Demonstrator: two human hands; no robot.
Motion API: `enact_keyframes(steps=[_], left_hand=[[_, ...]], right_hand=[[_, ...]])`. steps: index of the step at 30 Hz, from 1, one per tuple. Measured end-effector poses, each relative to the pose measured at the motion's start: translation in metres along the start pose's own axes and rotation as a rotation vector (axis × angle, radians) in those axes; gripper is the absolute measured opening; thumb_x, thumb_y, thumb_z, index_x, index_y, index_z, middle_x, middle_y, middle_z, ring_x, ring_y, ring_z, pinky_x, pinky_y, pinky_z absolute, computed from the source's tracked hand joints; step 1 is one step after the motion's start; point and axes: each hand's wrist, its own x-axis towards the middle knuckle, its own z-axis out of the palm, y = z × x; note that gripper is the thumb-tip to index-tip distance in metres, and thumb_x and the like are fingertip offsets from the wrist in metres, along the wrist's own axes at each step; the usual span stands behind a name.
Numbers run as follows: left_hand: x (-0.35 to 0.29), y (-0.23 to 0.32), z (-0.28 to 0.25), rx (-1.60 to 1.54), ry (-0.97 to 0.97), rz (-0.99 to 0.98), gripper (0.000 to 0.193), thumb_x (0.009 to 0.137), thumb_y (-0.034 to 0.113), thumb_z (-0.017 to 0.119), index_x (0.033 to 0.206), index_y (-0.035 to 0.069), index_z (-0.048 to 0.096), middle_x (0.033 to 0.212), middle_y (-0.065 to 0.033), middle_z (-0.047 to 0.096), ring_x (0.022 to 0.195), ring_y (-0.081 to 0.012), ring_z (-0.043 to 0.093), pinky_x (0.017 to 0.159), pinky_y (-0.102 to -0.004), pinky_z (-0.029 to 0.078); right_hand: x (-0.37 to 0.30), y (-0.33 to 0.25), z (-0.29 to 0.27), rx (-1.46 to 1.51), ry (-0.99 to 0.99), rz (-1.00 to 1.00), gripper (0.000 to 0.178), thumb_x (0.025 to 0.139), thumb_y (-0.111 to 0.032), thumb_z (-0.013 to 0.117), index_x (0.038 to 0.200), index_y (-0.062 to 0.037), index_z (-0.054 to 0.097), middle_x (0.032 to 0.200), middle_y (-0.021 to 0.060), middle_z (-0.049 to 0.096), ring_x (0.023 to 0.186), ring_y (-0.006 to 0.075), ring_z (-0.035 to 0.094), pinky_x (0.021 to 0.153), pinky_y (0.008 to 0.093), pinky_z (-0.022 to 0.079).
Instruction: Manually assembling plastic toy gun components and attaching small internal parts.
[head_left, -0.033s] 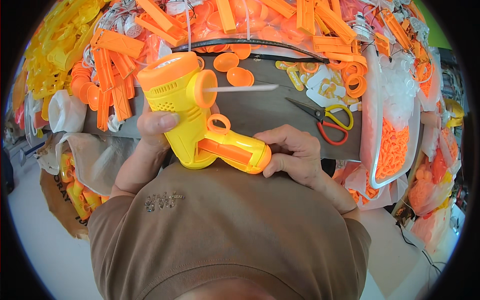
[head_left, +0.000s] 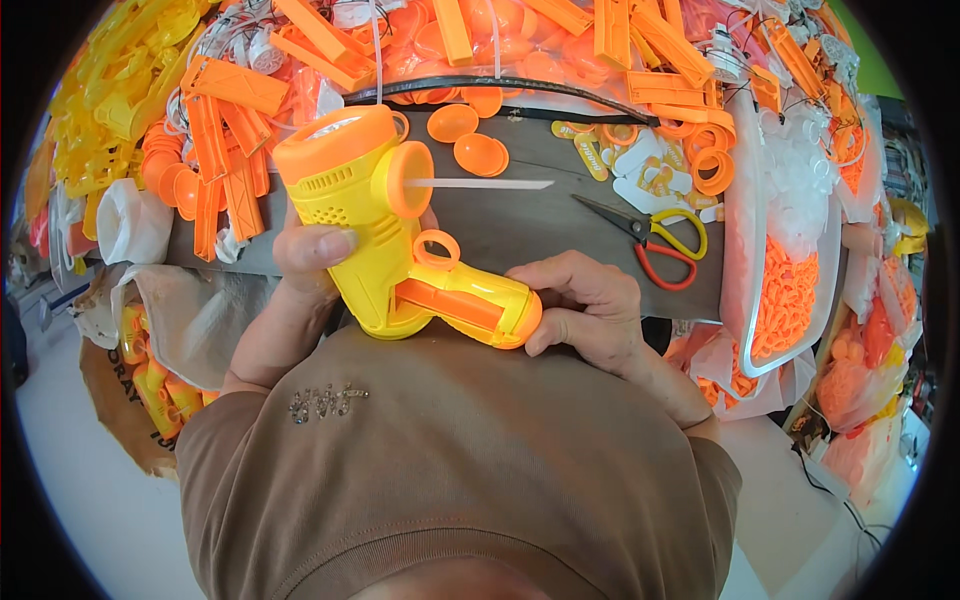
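Note:
A yellow and orange plastic toy gun (head_left: 372, 255) is held in front of my chest. My left hand (head_left: 312, 252) grips its wide body, thumb on the near face and most fingers hidden behind. My right hand (head_left: 595, 305) is closed at the rounded orange end of the handle, thumb and fingers around it. An orange ring (head_left: 438, 248) stands out where the handle meets the body. From the round orange piece on the body's side, a thin white strip (head_left: 490, 184) sticks out to the right.
Scissors (head_left: 655, 235) with one red and one yellow handle lie open on the grey table (head_left: 530, 222). Orange cups (head_left: 480, 155) and long orange parts (head_left: 238, 88) are heaped behind. At right stands a clear bin (head_left: 738, 300) of small orange pieces; yellow parts (head_left: 125, 85) pile up far left.
The tip of the white strip has dropped slightly and looks sharper. Both hands and the toy gun have stayed in place.

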Motion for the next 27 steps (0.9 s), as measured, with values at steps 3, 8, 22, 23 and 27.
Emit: enact_keyframes(steps=[3, 8, 22, 23, 27], left_hand=[[0.0, 0.003, -0.001, 0.079, 0.024, 0.048, 0.088, 0.059, 0.035, 0.066, 0.13, -0.005, 0.033, 0.094, -0.0194, 0.057, 0.071, -0.0293, 0.063, 0.056, -0.036, 0.056], [-0.008, 0.0, -0.004, -0.071, 0.035, 0.09, 0.071, 0.063, 0.02, 0.066, 0.123, -0.007, 0.04, 0.1, -0.0229, 0.059, 0.081, -0.033, 0.065, 0.069, -0.041, 0.056], [-0.011, -0.003, -0.005, -0.027, 0.01, -0.14, 0.091, 0.055, 0.035, 0.07, 0.132, 0.003, 0.032, 0.1, -0.0157, 0.056, 0.077, -0.0305, 0.062, 0.06, -0.0382, 0.055], [-0.009, -0.005, -0.007, -0.051, -0.018, -0.159, 0.092, 0.054, 0.034, 0.071, 0.132, 0.003, 0.032, 0.101, -0.0148, 0.056, 0.078, -0.0309, 0.062, 0.061, -0.0383, 0.055], [-0.004, -0.013, -0.008, -0.063, -0.03, -0.146, 0.091, 0.054, 0.035, 0.071, 0.131, 0.003, 0.033, 0.101, -0.014, 0.056, 0.079, -0.0316, 0.062, 0.062, -0.0392, 0.055]], right_hand=[[0.002, 0.001, -0.001, 0.001, 0.058, 0.057, 0.045, 0.073, 0.002, 0.072, 0.114, 0.0103, 0.054, 0.103, 0.0155, 0.064, 0.091, 0.0169, 0.063, 0.082, 0.0293, 0.051], [0.003, -0.003, -0.004, -0.45, 0.068, -0.127, 0.051, 0.073, -0.002, 0.072, 0.119, 0.0091, 0.053, 0.095, 0.0115, 0.064, 0.082, 0.0142, 0.062, 0.075, 0.0262, 0.05], [-0.005, -0.007, -0.001, -0.152, 0.032, 0.066, 0.046, 0.071, -0.001, 0.074, 0.113, 0.0084, 0.056, 0.1, 0.0137, 0.065, 0.089, 0.0169, 0.064, 0.079, 0.0276, 0.052], [-0.005, -0.007, -0.002, -0.103, 0.034, 0.135, 0.045, 0.072, -0.001, 0.074, 0.113, 0.0087, 0.056, 0.103, 0.0145, 0.064, 0.092, 0.0178, 0.063, 0.081, 0.029, 0.052], [-0.008, 0.001, -0.007, 0.101, 0.074, 0.193, 0.047, 0.073, -0.005, 0.075, 0.113, 0.0091, 0.055, 0.108, 0.0157, 0.063, 0.095, 0.0179, 0.062, 0.083, 0.0294, 0.051]])
